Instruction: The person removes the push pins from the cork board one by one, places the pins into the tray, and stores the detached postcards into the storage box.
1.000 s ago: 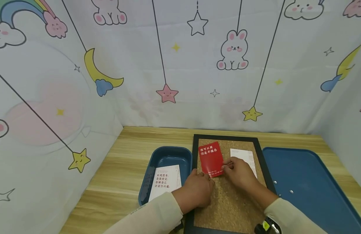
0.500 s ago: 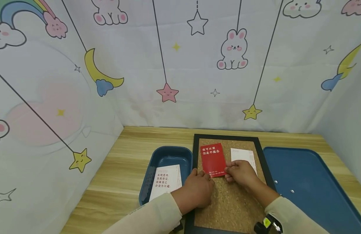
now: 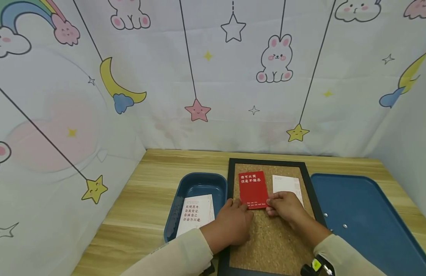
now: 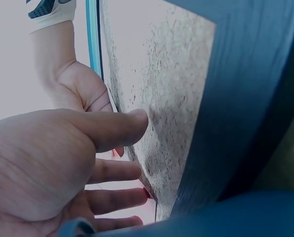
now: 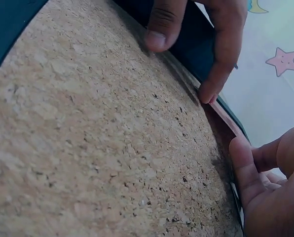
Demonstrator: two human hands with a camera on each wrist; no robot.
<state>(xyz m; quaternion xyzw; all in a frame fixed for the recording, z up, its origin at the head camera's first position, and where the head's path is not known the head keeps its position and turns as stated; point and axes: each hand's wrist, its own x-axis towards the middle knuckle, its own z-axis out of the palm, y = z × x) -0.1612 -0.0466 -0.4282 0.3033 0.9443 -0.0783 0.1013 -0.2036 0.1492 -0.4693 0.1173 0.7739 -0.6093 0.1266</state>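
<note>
A red card (image 3: 253, 189) with white lettering lies at the upper left of a black-framed corkboard (image 3: 268, 245). My right hand (image 3: 287, 207) pinches its lower right corner between thumb and fingers. At its lower left corner, my left hand (image 3: 235, 222) touches the edge with its fingertips. In the left wrist view, the left hand's fingers (image 4: 115, 197) reach out nearly straight, the thumb apart over the cork. A white card (image 3: 288, 184) lies on the cork to the right, partly covered by my right hand. The right wrist view shows both hands along the card's edge.
A small blue tray (image 3: 203, 177) with white lettered cards (image 3: 195, 211) stands left of the board. To the right lies a larger blue tray (image 3: 368, 207) with small silvery round pieces (image 3: 344, 225) near its left side. A cartoon-printed cloth (image 3: 230, 130) closes off the table's back.
The red card has turned from a leftward tilt to nearly straight, its top shifting right and slightly down. My right hand has moved slightly down and right with its corner; the left stays nearly still.
</note>
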